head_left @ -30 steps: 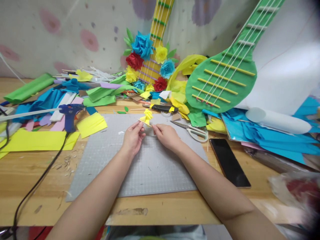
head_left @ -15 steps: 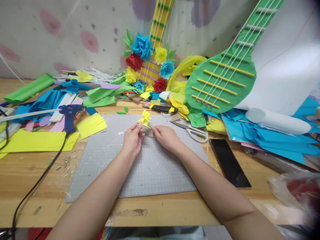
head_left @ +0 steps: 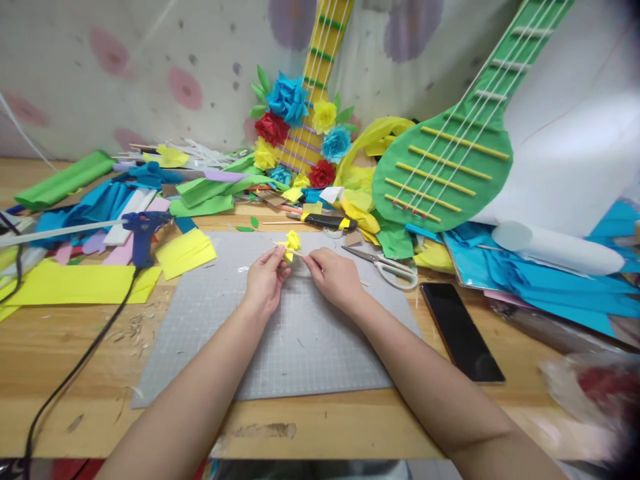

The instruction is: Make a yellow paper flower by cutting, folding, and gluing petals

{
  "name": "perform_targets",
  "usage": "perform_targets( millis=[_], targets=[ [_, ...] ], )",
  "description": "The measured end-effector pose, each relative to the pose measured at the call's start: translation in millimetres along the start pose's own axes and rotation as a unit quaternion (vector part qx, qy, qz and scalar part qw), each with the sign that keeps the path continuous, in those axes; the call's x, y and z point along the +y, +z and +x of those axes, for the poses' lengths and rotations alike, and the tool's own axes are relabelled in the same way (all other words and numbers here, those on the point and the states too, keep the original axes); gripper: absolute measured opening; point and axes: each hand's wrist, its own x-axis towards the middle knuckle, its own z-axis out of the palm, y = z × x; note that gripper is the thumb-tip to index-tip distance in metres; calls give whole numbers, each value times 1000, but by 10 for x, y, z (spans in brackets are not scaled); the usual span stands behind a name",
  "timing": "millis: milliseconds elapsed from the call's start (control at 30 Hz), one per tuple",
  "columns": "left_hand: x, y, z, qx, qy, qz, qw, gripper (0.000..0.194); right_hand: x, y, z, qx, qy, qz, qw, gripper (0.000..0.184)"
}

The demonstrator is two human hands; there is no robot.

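Note:
Between my hands is a small yellow paper flower (head_left: pixel 293 240), loosely crumpled, above the far part of a grey cutting mat (head_left: pixel 320 353). The thumb and fingers of my left hand (head_left: pixel 267 277) pinch its lower left edge. My right hand (head_left: pixel 333 273) is closed on a thin stick (head_left: pixel 299 254), whose tip meets the yellow paper. A pale end shows past the right side of that hand. The fingertips hide just where paper and stick touch.
Scissors (head_left: pixel 385 265) and a black phone (head_left: pixel 463 331) lie to the right. A utility knife (head_left: pixel 325 220) sits behind the mat. Left are a blue glue gun (head_left: pixel 143 237) with its cord and yellow paper sheets (head_left: pixel 186 253). Green (head_left: pixel 445 163) and yellow (head_left: pixel 327 60) paper instruments lean behind.
The yellow flower has turned and tilted lower between my fingers. My right hand has rotated slightly, and the stick's pale end now shows at its right. The view has shifted a little.

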Motion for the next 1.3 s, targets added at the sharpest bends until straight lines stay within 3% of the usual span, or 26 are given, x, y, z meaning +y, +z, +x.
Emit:
perform_targets(
  millis=[267,733,1067,1300],
  targets=[
    [-12,1,2,55,72,23,996,26,-34,-10,-6,-15,-3,-9,1000,36],
    [37,-3,1,35,-23,-14,999,15,-35,-3,-3,-26,1,-2,1000,34],
    [61,14,-9,50,-20,-28,998,16,-19,32,10,-51,2,63,997,32],
    [81,31,-14,67,12,-38,997,32,-4,86,15,-61,-5,126,990,37]
  ],
)
